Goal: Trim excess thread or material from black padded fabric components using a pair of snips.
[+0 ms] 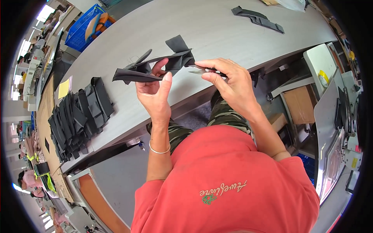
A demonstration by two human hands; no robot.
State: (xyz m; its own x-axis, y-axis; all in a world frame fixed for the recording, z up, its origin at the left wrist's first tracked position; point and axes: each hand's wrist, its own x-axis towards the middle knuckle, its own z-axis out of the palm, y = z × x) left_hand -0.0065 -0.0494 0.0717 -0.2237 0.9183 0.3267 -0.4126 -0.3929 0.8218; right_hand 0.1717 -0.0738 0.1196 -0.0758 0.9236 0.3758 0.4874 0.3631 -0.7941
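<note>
Above the grey table (202,31), my left hand (155,97) is closed on a strip of folded black fabric pieces (176,60), the thumb in front and the fingers behind. Loose thread ends stick up from its left part. My right hand (235,81) grips a pair of thread snips (197,71) between thumb and fingers, the pale blades pointing left just below the fabric's right end. Its index finger reaches to that end of the fabric. The handles are mostly hidden in the palm.
A stack of black fabric pieces (79,116) lies on the table at left, with yellow paper slips (64,89) behind it. A blue basket (82,29) stands at the far left. Another black strip (259,19) lies far right. A cardboard box (300,103) sits at right below table height.
</note>
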